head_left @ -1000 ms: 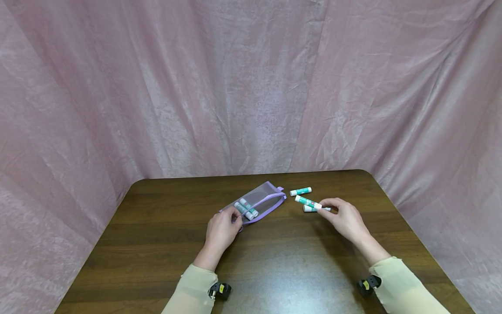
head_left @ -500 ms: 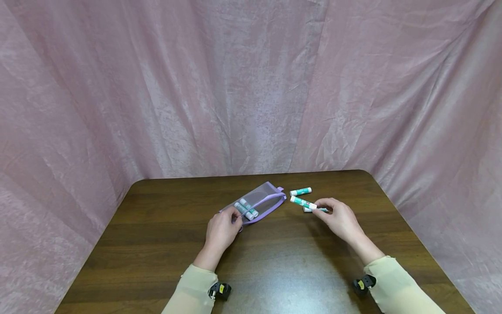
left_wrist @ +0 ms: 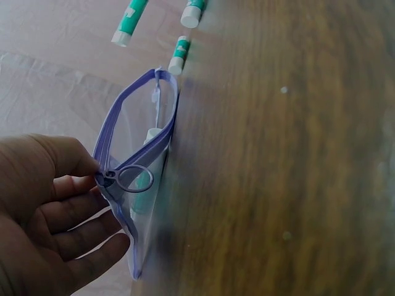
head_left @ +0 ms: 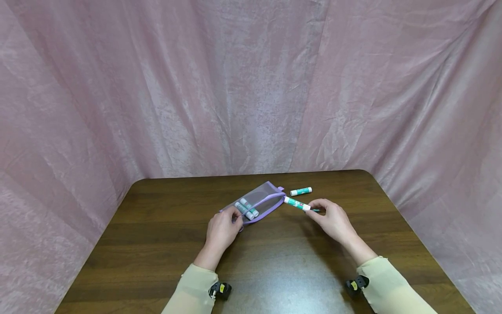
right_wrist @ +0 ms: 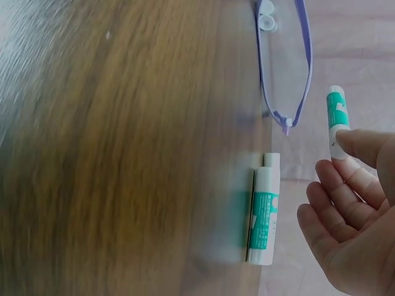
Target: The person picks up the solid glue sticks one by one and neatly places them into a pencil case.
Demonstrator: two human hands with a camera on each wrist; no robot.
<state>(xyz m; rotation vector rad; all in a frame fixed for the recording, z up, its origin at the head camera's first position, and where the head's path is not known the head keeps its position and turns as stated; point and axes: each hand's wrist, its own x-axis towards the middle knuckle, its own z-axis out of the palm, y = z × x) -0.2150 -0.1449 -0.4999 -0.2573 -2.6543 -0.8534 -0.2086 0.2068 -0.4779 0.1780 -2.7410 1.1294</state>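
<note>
A purple-edged mesh zipper pouch (head_left: pixel 266 190) lies on the table, its mouth gaping toward the right. My left hand (head_left: pixel 222 229) pinches the near corner of that mouth, beside the zipper's ring pull (left_wrist: pixel 136 178). Two green-and-white glue sticks (head_left: pixel 244 210) show through the mesh. Between thumb and fingertips, my right hand (head_left: pixel 333 220) grips another glue stick (head_left: pixel 296 204) by one end. Its far end overlaps the pouch's right edge in the head view; in the right wrist view it is raised above the table. Below it lies a glue stick (right_wrist: pixel 264 222), mostly covered by the right hand in the head view.
One more glue stick (head_left: pixel 301 191) lies behind the right hand, just right of the pouch. The brown wooden table (head_left: pixel 164 226) has rounded back corners. Pink curtains (head_left: pixel 235 87) hang behind and at both sides.
My right hand has moved left with its glue stick, bringing the stick's far end up to the pouch mouth. The left hand and pouch stay where they were.
</note>
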